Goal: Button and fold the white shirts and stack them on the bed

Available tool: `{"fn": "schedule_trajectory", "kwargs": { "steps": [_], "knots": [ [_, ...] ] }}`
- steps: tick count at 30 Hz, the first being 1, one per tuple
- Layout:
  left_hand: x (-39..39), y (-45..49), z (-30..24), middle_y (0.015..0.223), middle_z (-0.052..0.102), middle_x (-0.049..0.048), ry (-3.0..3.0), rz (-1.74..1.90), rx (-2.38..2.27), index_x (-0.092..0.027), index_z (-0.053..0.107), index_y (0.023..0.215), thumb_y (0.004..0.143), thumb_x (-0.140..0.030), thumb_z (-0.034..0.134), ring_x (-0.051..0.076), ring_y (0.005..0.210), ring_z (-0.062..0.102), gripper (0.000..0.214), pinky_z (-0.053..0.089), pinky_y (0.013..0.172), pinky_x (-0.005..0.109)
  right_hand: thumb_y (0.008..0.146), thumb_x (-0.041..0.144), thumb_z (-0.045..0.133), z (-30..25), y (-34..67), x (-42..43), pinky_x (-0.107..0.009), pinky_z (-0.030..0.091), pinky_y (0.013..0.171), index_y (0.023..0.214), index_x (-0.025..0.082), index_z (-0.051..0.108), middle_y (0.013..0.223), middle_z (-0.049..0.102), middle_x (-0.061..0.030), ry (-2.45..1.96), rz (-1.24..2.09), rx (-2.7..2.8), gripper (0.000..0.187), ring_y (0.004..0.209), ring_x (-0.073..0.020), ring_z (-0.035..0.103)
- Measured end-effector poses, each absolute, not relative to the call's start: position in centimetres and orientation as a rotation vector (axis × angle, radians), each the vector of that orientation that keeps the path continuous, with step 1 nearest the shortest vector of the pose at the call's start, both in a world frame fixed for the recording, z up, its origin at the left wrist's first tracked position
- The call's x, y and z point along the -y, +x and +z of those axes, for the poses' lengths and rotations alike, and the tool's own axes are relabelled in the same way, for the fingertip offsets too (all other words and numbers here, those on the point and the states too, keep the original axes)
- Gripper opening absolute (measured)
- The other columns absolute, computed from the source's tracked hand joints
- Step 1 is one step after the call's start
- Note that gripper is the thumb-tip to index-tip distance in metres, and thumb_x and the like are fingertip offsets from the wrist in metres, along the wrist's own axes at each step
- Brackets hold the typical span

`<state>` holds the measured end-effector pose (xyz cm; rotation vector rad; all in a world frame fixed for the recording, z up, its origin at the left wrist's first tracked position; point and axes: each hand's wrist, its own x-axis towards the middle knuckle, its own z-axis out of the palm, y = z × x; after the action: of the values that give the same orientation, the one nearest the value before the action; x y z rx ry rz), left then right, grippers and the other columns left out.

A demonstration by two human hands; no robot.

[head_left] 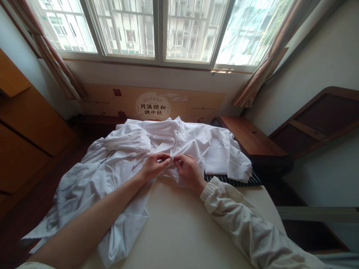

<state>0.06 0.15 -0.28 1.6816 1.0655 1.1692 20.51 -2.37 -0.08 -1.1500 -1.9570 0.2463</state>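
A crumpled white garment (123,149) with long sleeves lies spread over the table, and its left part hangs past the table's edge. Whether it is a shirt or a coat I cannot tell. My left hand (157,163) pinches its fabric near the middle, thumb against fingertips. Close beside it, my right hand (189,170) pinches the same cloth, with the fingertips of both hands nearly touching. Any small fastener between them is too small to make out. One sleeve (237,160) rests at the right, over a dark striped cloth (232,179).
The cream table (179,224) has a rounded right edge. Behind it stands a printed cardboard panel (112,99) under a barred window (187,33). A wooden desk (249,134) and a leaning wooden frame (319,119) are at the right, orange-brown cabinets (25,138) at the left.
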Motion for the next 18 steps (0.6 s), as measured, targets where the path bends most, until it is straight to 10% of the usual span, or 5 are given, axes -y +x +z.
{"fn": "schedule_trajectory", "kwargs": {
  "steps": [18],
  "knots": [
    [0.5, 0.1, -0.3, 0.098, 0.074, 0.0048, 1.828, 1.227, -1.040, -0.019, 0.075, 0.094, 0.092, -0.035, 0.078, 0.014, 0.075, 0.071, 0.016, 0.057, 0.066, 0.023, 0.101, 0.017, 0.064, -0.1, 20.7, 2.1, -0.039, 0.052, 0.102, 0.098, 0.025, 0.076, 0.097, 0.081, -0.0027, -1.106, 0.290, 1.950, 0.014, 0.093, -0.0233, 0.073]
  ]
}}
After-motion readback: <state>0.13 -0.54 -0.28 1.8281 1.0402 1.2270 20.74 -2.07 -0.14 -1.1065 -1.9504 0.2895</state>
